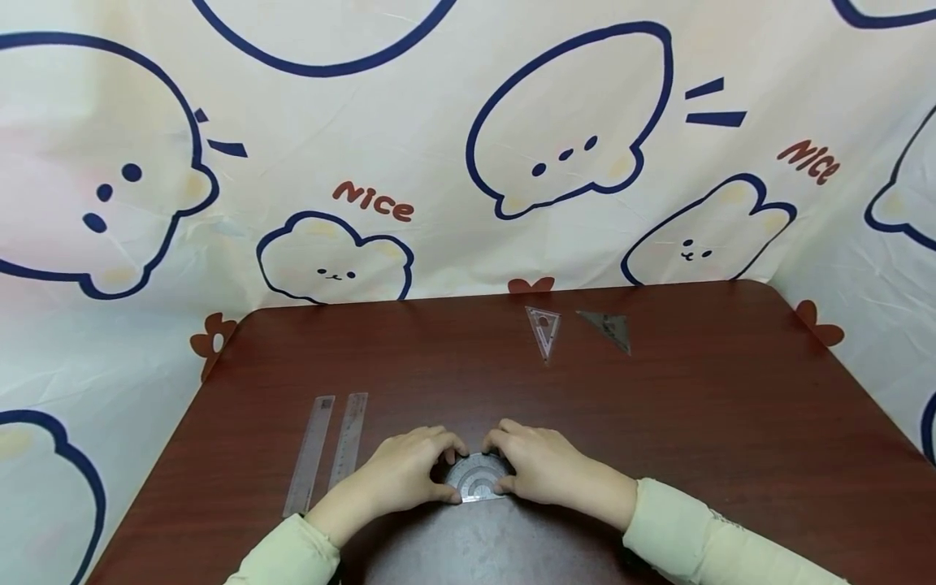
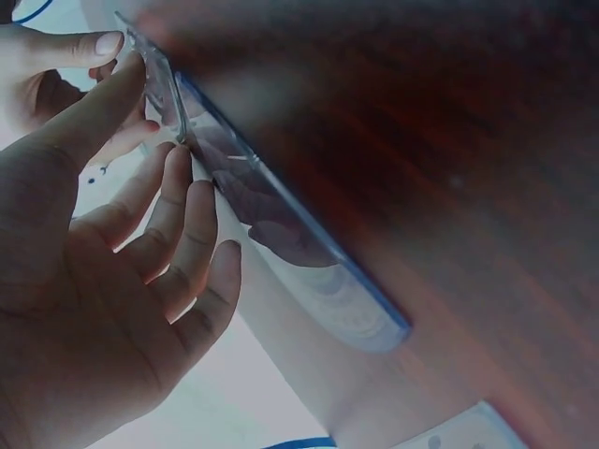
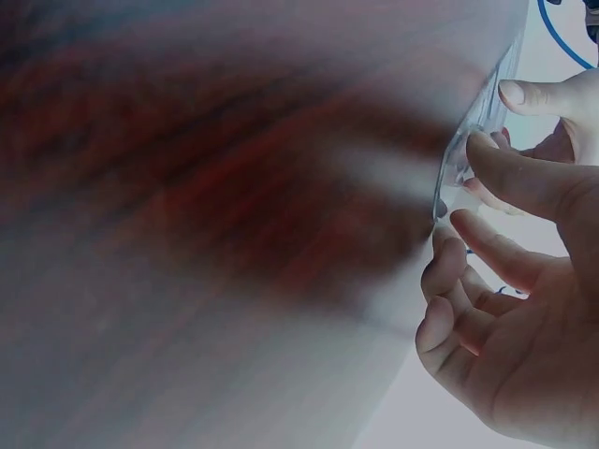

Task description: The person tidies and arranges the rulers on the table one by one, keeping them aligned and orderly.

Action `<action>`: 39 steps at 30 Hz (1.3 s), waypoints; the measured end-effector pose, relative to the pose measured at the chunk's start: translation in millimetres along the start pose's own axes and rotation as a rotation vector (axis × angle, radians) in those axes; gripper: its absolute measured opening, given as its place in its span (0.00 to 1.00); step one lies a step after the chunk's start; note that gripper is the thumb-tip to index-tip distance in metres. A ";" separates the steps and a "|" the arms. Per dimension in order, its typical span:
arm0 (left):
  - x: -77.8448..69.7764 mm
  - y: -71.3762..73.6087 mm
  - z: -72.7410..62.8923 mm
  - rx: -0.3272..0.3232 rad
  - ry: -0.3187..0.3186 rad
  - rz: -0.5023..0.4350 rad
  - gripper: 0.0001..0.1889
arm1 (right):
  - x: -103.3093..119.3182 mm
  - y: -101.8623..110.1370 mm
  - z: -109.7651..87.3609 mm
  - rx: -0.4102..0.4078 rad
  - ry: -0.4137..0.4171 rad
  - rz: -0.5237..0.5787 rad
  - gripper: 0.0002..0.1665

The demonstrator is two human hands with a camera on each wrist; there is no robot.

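A clear semicircular protractor (image 1: 478,479) lies flat or nearly so at the table's near side, its straight edge toward the person. My left hand (image 1: 409,471) grips its left end, thumb at the lower corner and fingers bent at the curved rim. On the opposite end, my right hand (image 1: 544,467) holds it the same way. Seen edge-on in the left wrist view, the protractor (image 2: 167,89) sits between thumb and forefinger, with the other fingers spread below. The right wrist view shows its thin edge (image 3: 454,154) at the thumb and forefinger tips.
Left of the hands lie two clear rulers, one outer (image 1: 310,455) and one inner (image 1: 349,435), partly behind the left wrist. Toward the back are a clear set square (image 1: 547,348) and a darker-looking set square (image 1: 616,329). A printed cloth (image 1: 439,162) hangs around the brown table (image 1: 731,455).
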State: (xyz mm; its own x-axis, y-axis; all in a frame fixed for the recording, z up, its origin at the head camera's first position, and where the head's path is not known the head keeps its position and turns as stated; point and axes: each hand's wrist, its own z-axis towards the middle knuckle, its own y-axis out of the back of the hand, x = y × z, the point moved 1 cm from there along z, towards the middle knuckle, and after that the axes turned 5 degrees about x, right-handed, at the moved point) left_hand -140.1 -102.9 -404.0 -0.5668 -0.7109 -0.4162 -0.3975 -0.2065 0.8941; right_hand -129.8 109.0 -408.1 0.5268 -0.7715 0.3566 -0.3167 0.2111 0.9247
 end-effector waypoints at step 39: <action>-2.2 15.2 34.1 -0.109 0.007 -0.007 0.07 | -22.6 24.7 -9.1 -0.140 -0.005 -0.024 0.11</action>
State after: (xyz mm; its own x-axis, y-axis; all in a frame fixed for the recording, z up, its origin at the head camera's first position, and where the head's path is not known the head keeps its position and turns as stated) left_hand -169.5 -81.6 -395.1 -0.5593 -0.7134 -0.4221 -0.3202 -0.2838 0.9039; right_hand -142.3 137.2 -392.2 0.5287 -0.7806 0.3333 -0.1904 0.2736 0.9428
